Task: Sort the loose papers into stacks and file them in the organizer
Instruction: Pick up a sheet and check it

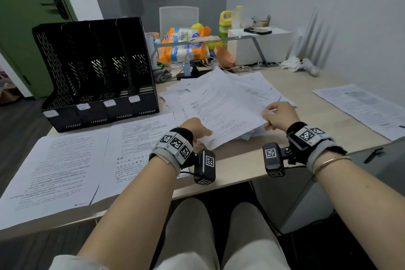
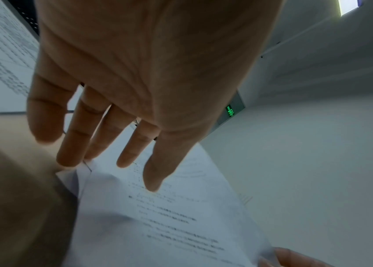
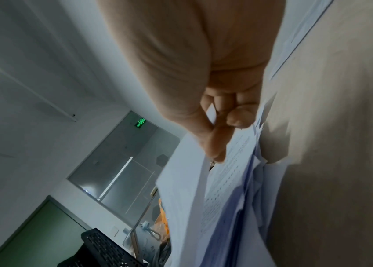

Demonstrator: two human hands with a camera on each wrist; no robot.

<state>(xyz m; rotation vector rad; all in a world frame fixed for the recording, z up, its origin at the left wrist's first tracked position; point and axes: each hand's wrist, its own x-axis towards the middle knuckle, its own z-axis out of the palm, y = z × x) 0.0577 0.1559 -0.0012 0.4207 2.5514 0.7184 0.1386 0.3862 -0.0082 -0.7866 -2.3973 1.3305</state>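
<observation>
On the desk (image 1: 241, 171), the black organizer (image 1: 96, 72) stands at the left behind two sorted sheets (image 1: 65, 169). The left hand (image 1: 195, 128) lies spread on the loose pile's (image 1: 252, 85) top sheet (image 1: 221, 107); the right hand (image 1: 278, 115) pinches its right edge.

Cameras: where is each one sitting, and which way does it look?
Head: on the person's head, looking down at the desk, black organizer and paper pile; both forearms and knees show.
Left wrist: under the left hand, looking along its straight fingers to the top sheet.
Right wrist: under the right hand, looking along the fingers pinching that sheet's edge.
Both wrist views share the green exit sign.
</observation>
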